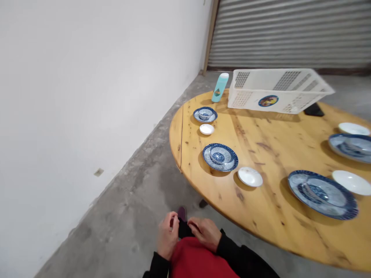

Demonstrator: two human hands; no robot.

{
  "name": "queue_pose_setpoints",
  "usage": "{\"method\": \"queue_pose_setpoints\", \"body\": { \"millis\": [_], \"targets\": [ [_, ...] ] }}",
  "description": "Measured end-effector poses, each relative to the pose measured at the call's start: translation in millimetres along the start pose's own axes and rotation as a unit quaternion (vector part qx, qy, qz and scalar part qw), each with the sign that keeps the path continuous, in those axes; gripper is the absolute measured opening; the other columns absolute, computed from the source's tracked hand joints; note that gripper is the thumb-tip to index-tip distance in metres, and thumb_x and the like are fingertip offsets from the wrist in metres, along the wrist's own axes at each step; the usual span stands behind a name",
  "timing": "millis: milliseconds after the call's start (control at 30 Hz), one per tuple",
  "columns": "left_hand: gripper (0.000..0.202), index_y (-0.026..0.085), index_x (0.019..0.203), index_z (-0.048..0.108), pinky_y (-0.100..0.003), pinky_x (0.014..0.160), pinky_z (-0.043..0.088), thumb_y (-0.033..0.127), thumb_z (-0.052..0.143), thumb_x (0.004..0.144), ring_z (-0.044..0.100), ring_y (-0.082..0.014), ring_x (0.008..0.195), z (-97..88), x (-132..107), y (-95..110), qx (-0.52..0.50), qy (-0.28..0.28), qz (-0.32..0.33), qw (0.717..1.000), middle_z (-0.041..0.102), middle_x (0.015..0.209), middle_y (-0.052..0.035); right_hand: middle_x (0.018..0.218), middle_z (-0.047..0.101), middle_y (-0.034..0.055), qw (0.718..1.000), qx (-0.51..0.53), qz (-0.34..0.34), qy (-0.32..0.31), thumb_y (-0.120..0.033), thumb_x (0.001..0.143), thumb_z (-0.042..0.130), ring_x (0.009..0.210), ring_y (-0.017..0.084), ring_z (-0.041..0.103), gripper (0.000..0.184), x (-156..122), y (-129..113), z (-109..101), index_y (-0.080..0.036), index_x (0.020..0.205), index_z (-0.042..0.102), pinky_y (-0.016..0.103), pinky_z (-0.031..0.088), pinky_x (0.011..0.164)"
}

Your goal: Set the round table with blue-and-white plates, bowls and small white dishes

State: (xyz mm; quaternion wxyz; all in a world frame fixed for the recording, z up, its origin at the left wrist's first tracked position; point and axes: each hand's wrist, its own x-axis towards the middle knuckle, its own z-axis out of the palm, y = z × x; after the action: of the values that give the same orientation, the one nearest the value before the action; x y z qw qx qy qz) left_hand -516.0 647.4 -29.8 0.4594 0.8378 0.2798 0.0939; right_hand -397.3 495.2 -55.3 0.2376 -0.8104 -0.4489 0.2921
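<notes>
My left hand (167, 235) and my right hand (205, 231) rest close together in front of my red top, low in the view and short of the round wooden table (269, 208). The left fingers are curled loosely and the right hand's fingers are bent downward; neither hand holds anything. Nearest them on the table are a blue patterned plate with a small bowl on it (220, 156) and a small white saucer (250, 177).
More blue plates (322, 194) (205, 114) (351, 147) and white saucers (206, 129) (351, 182) (354, 128) lie around the table. A white plastic basket (276, 90), a teal bottle (220, 87) and a dark object (313, 110) stand at the far side. White wall left, concrete floor below.
</notes>
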Motion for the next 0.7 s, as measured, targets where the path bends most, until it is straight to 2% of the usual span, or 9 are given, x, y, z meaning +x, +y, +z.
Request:
{"method": "queue_pose_setpoints", "body": {
  "millis": [133, 233, 333, 433, 533, 600, 700],
  "targets": [
    [0.034, 0.022, 0.095, 0.069, -0.027, 0.075, 0.056, 0.041, 0.042, 0.100, 0.073, -0.0173, 0.079, -15.5, 48, 2, 0.029, -0.040, 0.046, 0.998, 0.076, 0.087, -0.0054, 0.097, 0.078, 0.0085, 0.999, 0.031, -0.007, 0.044, -0.027, 0.102, 0.036, 0.088, 0.020, 0.072, 0.034, 52, 1, -20, -0.020, 0.104, 0.069, 0.028, 0.042, 0.074],
    [0.033, 0.022, 0.095, 0.068, -0.026, 0.071, 0.055, 0.042, 0.042, 0.100, 0.072, -0.0168, 0.076, -28.3, 82, 2, 0.037, -0.039, 0.032, 0.998, 0.074, 0.083, -0.0039, 0.095, 0.077, 0.0084, 0.996, 0.049, -0.011, 0.072, -0.028, 0.102, 0.035, 0.087, 0.020, 0.072, 0.034, 86, 6, -39, -0.020, 0.103, 0.069, 0.029, 0.044, 0.075],
    [0.031, 0.022, 0.095, 0.067, -0.026, 0.073, 0.056, 0.041, 0.043, 0.099, 0.073, -0.0172, 0.077, -30.6, 117, 5, 0.025, -0.032, 0.019, 0.999, 0.075, 0.083, -0.0039, 0.092, 0.076, 0.0095, 0.994, 0.052, -0.010, 0.092, -0.028, 0.102, 0.034, 0.085, 0.021, 0.072, 0.036, 107, 13, -51, -0.019, 0.101, 0.069, 0.029, 0.045, 0.074],
    [0.031, 0.021, 0.095, 0.067, -0.027, 0.073, 0.056, 0.042, 0.044, 0.098, 0.072, -0.0170, 0.076, -26.2, 153, 17, -0.004, -0.053, 0.016, 0.998, 0.073, 0.081, -0.0035, 0.091, 0.076, 0.0093, 0.991, 0.063, -0.002, 0.121, -0.029, 0.102, 0.034, 0.083, 0.021, 0.073, 0.036, 115, 22, -54, -0.019, 0.102, 0.069, 0.029, 0.047, 0.073],
    [0.030, 0.020, 0.091, 0.067, -0.026, 0.069, 0.055, 0.042, 0.047, 0.095, 0.070, -0.0160, 0.070, -22.9, 199, 36, -0.033, -0.089, 0.023, 0.995, 0.072, 0.076, -0.0022, 0.087, 0.076, 0.0080, 0.984, 0.075, 0.030, 0.158, -0.032, 0.101, 0.034, 0.079, 0.021, 0.073, 0.037, 114, 32, -54, -0.020, 0.101, 0.070, 0.029, 0.048, 0.071],
    [0.028, 0.020, 0.090, 0.066, -0.026, 0.067, 0.054, 0.041, 0.049, 0.094, 0.070, -0.0153, 0.067, -20.7, 239, 51, -0.048, -0.111, 0.036, 0.992, 0.071, 0.074, -0.0018, 0.083, 0.076, 0.0076, 0.975, 0.090, 0.058, 0.193, -0.034, 0.102, 0.034, 0.075, 0.021, 0.073, 0.039, 113, 40, -54, -0.020, 0.100, 0.070, 0.029, 0.049, 0.070],
    [0.025, 0.020, 0.086, 0.066, -0.025, 0.069, 0.055, 0.039, 0.051, 0.092, 0.070, -0.0140, 0.066, -12.2, 315, 75, -0.060, -0.132, 0.065, 0.987, 0.072, 0.075, -0.0014, 0.079, 0.076, 0.0083, 0.950, 0.121, 0.106, 0.268, -0.038, 0.101, 0.035, 0.072, 0.022, 0.074, 0.040, 112, 52, -55, -0.020, 0.100, 0.072, 0.030, 0.052, 0.067]
  ]
}}
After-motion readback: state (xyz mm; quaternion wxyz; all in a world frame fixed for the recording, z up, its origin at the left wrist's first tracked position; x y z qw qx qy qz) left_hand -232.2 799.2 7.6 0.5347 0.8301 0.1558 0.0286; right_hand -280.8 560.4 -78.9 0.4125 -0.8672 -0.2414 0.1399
